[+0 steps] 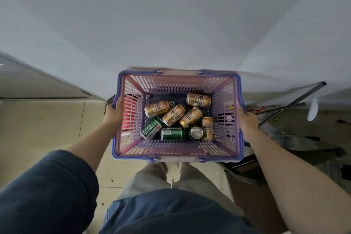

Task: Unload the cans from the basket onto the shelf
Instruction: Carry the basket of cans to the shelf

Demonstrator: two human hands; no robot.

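Note:
A pink slatted basket (176, 83) with a purple rim hangs in front of me above the floor. My left hand (113, 114) grips its left rim and my right hand (247, 122) grips its right rim. Several cans lie loose on the basket's dark bottom. Gold cans (198, 99) fill the middle and right, most on their sides. Two green cans (172, 134) lie at the near left, one marked Tsingtao (151, 128). Another green can (196, 132) stands upright, showing its silver top. No shelf is in view.
A plain white wall (171, 24) rises straight ahead. Beige floor tiles (47, 123) spread to the left. Metal bars (292, 104), a white paddle-shaped object (313, 109) and dark clutter lie on the floor to the right. A brown box (252, 192) stands near my right leg.

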